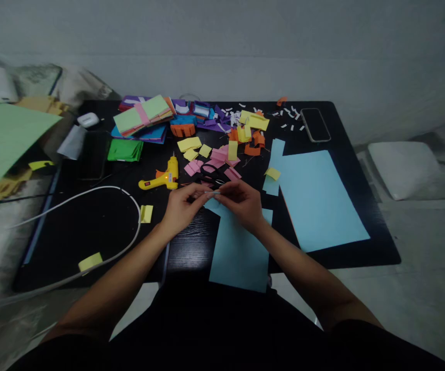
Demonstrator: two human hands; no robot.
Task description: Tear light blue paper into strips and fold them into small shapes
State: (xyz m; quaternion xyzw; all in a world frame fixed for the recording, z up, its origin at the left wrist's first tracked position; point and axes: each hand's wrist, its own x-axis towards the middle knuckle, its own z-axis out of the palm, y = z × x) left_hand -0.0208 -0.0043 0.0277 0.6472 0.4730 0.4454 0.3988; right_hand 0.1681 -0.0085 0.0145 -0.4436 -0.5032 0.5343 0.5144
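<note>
My left hand (182,206) and my right hand (245,203) meet over the middle of the black table, both closed. Pinched between their fingertips is a small, thin strip of light blue paper (212,192), mostly hidden by the fingers. Under my right hand lies a cut sheet of light blue paper (240,252), reaching over the table's front edge. Black-handled scissors (208,169) rest just beyond my fingers, among pink paper scraps (219,155). A yellow glue gun (164,176) lies on its side to the left of my left hand.
Larger light blue sheets (319,201) lie at the right, with a phone (315,125) behind them. Stacked colored paper (145,116), a green bundle (125,150) and yellow pieces (254,120) sit toward the back. A white cable (137,206) loops across the left side.
</note>
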